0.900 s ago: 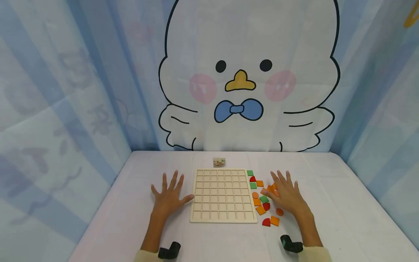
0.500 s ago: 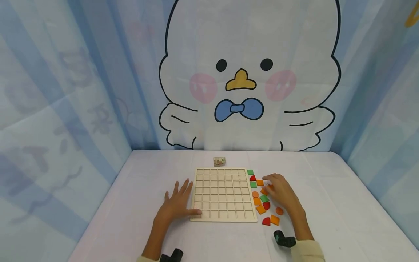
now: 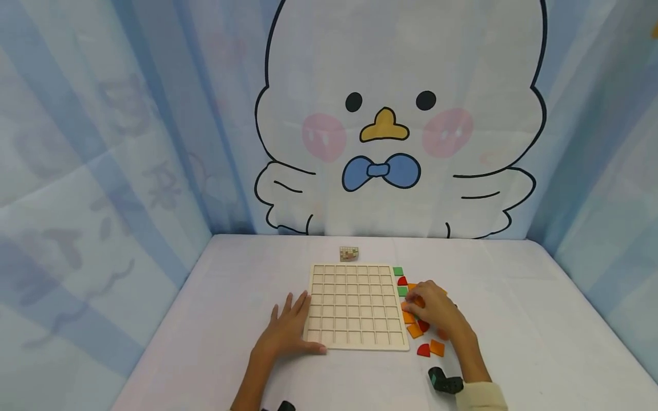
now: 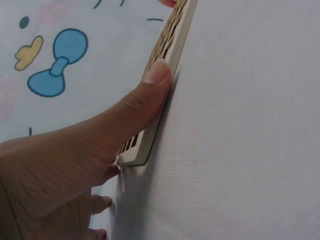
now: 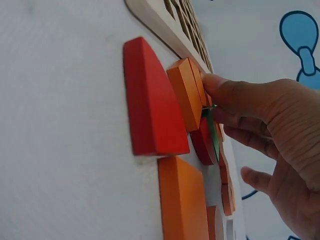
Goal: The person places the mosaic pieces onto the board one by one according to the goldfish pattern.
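Note:
A pale wooden grid board (image 3: 360,347) lies flat on the table. My left hand (image 3: 285,334) touches its near left corner, the fingers straight along the left side and the thumb on the near edge, as the left wrist view also shows. At the board's right side my right hand (image 3: 437,311) reaches down among loose coloured pieces, thumb and fingertips close together by an orange round piece (image 3: 404,306). Whether they pinch it is hidden. Nearby lie an orange square (image 3: 414,330), a red quarter-round piece (image 5: 160,110) and another orange square (image 3: 437,348).
Green squares (image 3: 398,271) and a red piece (image 3: 402,281) lie along the board's upper right edge. A small patterned card (image 3: 349,254) sits behind the board. A curtain with a cartoon bird (image 3: 390,211) hangs beyond the white table (image 3: 540,319).
My left hand has moved right and nearer, onto the board's near corner. My right hand, spread flat earlier, has drawn its fingers together and shifted left towards the board.

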A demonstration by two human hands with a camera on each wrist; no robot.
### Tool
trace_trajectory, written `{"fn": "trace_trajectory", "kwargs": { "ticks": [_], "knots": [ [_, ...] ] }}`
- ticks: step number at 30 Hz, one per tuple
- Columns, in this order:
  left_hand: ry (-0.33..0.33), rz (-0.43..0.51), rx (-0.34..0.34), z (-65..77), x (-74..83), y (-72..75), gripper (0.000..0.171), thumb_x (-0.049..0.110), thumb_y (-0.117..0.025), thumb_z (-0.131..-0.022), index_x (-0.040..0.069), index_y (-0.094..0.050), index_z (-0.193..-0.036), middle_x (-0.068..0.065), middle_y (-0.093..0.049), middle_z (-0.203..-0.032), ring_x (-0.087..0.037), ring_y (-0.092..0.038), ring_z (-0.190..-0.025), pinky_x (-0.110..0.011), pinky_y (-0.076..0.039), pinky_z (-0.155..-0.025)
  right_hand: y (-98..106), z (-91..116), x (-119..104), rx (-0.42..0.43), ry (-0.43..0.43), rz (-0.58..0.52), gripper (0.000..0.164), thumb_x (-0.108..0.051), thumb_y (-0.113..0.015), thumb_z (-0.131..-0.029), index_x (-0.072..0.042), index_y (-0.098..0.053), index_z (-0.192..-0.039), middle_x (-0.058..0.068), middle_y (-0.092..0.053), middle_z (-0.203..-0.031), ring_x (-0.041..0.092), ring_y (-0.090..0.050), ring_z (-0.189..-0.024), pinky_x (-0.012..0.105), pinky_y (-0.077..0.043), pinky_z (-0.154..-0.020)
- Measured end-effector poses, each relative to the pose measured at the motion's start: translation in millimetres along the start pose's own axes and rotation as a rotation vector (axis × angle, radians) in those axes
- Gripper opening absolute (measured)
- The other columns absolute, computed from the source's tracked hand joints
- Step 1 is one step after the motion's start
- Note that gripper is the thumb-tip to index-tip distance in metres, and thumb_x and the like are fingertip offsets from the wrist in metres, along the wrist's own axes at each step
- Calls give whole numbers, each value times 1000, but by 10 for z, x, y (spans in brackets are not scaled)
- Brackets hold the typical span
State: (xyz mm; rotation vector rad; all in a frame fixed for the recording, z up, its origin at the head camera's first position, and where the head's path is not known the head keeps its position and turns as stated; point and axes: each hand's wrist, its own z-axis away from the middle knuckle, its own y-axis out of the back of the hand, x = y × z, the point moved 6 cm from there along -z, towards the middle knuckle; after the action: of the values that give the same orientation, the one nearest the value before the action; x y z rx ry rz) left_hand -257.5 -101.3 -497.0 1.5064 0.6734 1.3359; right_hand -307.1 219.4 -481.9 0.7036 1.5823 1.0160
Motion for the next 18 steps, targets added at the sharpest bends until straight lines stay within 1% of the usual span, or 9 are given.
{"fn": "trace_trajectory", "kwargs": {
  "ticks": [6,10,12,15,18],
  "knots": [
    [-7,19,1,3,-16,-40,123,70,-76,-65,0,-25,-153,-16,-20,-162,-44,-11,-149,-67,-11,-115,-28,-9,-10,1,12,27,19,-28,-74,-87,-10,-74,-96,-1,-62,-93,21,-50,-100,45,-51,-92],
    [-25,28,32,11,-28,-50,123,70,-75,-66,1,-25,-154,-16,-19,-162,-43,-9,-150,-67,-9,-116,-43,-22,-34,-1,25,39,17,-26,-73,-88,-11,-74,-95,-1,-60,-91,19,-49,-95,40,-50,-86],
    [-34,31,51,11,-46,-69,123,71,-75,-66,1,-24,-154,-15,-20,-163,-43,-8,-150,-66,-8,-116,-51,-29,-41,0,32,48,16,-25,-73,-88,-11,-74,-95,-1,-61,-91,19,-48,-94,39,-50,-84],
    [-40,29,70,1,-89,-112,123,73,-73,-66,3,-23,-155,-13,-19,-163,-41,-7,-151,-64,-8,-117,-55,-32,-52,4,29,57,17,-25,-74,-88,-10,-74,-96,-1,-61,-91,19,-49,-94,39,-51,-86],
    [-56,36,99,-22,-120,-152,124,75,-72,-66,4,-23,-155,-12,-20,-163,-39,-8,-151,-61,-10,-119,-51,-38,-57,18,36,71,18,-23,-73,-88,-8,-74,-98,0,-62,-92,20,-50,-95,42,-52,-88]
  ]
}}
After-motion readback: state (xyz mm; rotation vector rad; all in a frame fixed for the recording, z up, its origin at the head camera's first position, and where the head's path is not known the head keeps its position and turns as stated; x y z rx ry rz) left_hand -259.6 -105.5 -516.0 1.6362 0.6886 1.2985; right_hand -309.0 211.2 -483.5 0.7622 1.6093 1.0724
